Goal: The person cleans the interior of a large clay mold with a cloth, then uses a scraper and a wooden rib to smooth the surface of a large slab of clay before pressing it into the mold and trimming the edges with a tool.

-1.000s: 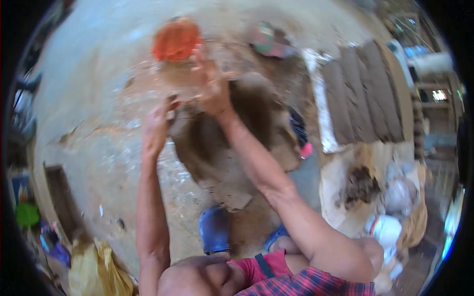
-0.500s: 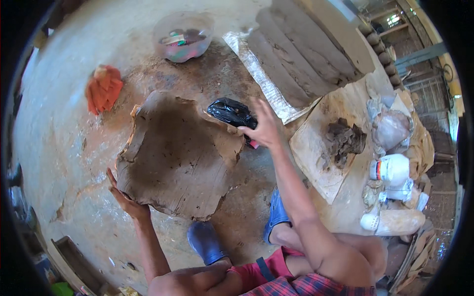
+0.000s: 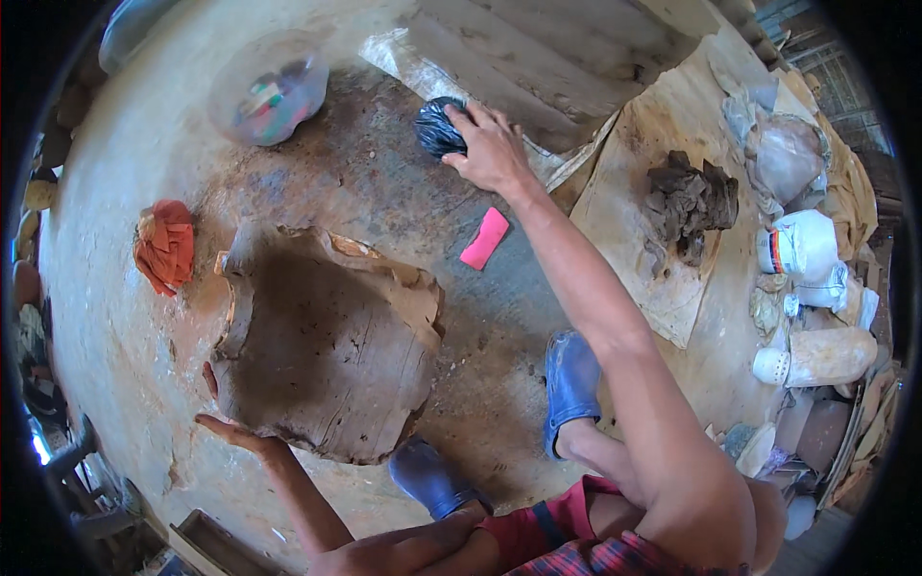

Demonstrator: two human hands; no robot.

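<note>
A wide grey-brown clay slab [image 3: 322, 360] sags into a dish shape over a form with a tan, ragged rim [image 3: 353, 249]. My left hand [image 3: 240, 437] is against the slab's near left edge, fingers stretched and spread, partly hidden by it. Farther off, my right hand [image 3: 492, 152] is closed on a bunched black plastic bag [image 3: 441, 127], beside the clay-covered sheet. On the floor between the slab and my right forearm lies a pink rectangular piece [image 3: 485, 238], possibly a sponge.
An orange cloth [image 3: 165, 248] lies left, a clear plastic bowl [image 3: 271, 91] with items far left. Long clay slabs [image 3: 538, 72] rest on a sheet at the back. Torn clay [image 3: 690, 202] sits on a cloth, right, near white containers [image 3: 799, 245]. My blue clogs [image 3: 573, 384] stand close.
My right hand has taken hold of the black bag and moved it away from the slab, uncovering the pink piece. My left hand stays at the slab's edge. The view has shifted.
</note>
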